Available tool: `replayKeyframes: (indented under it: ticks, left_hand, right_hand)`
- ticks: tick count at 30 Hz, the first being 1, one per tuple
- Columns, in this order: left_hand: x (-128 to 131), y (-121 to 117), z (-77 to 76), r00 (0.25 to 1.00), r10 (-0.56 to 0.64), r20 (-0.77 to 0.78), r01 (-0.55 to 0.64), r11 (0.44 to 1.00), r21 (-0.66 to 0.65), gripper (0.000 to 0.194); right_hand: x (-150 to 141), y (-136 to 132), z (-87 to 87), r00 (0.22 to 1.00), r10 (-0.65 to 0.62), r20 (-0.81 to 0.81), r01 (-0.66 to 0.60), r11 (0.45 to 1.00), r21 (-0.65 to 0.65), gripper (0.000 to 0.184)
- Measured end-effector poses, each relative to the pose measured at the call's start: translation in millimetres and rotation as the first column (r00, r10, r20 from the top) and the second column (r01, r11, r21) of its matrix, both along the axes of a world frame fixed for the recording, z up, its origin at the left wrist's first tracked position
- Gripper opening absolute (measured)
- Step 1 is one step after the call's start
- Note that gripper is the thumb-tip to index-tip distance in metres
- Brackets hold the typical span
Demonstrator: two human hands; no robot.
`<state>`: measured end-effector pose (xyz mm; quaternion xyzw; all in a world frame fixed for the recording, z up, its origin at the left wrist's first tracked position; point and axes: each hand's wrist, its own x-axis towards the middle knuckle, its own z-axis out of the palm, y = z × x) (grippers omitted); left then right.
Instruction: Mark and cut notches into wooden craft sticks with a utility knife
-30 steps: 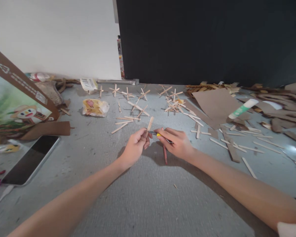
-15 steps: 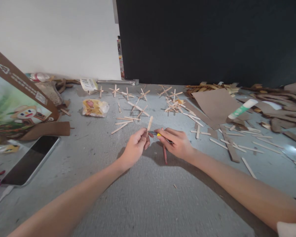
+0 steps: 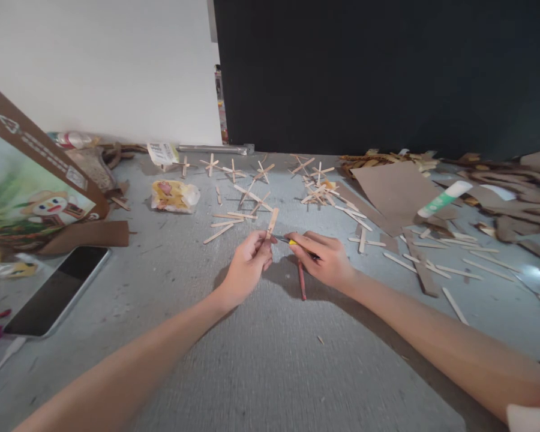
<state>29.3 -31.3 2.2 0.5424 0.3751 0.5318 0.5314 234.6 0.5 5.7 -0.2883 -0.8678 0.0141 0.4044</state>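
Observation:
My left hand [image 3: 247, 264] pinches a wooden craft stick [image 3: 273, 221], whose upper end stands out above the fingers. In my right hand [image 3: 324, 257] is a craft knife [image 3: 291, 242] with a yellow part near its front. Its thin metal blade points left and meets the stick's edge beside my left fingertips; whether it has cut in, I cannot tell. The rest of the knife is hidden by my fingers. Just below the right hand, a slim reddish rod [image 3: 302, 282], perhaps a pencil, lies on the grey tabletop [image 3: 261, 360].
Craft sticks crossed into stars [image 3: 233, 172] stand toward the back. Loose sticks [image 3: 459, 271], brown cardboard [image 3: 387, 195] and a white-green glue stick tube [image 3: 444, 199] lie at right. A yellow packet [image 3: 174, 197], a phone [image 3: 57, 292] and a printed bag [image 3: 40, 180] are at left.
The knife and my right hand have shifted slightly right, and more of the blade shows. The craft stick has turned a little in my left hand, showing a dark mark near the fingers.

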Motion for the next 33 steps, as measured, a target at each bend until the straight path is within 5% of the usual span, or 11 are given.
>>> replayKeyframes:
  ticks: [24, 33]
  left_hand:
    - [-3.6, 1.8, -0.4, 0.990, 0.060, -0.130, -0.057, 0.998, 0.025, 0.038]
    - [-3.0, 5.1, 2.8, 0.992, -0.084, 0.091, 0.089, 0.995, -0.047, 0.042]
  right_hand:
    - [-0.8, 0.2, 1.6, 1.000, 0.001, -0.009, -0.001, 0.999, -0.043, 0.031]
    - [-0.9, -0.6, 3.3, 1.000, -0.004, 0.000, 0.004, 0.999, -0.052, 0.035]
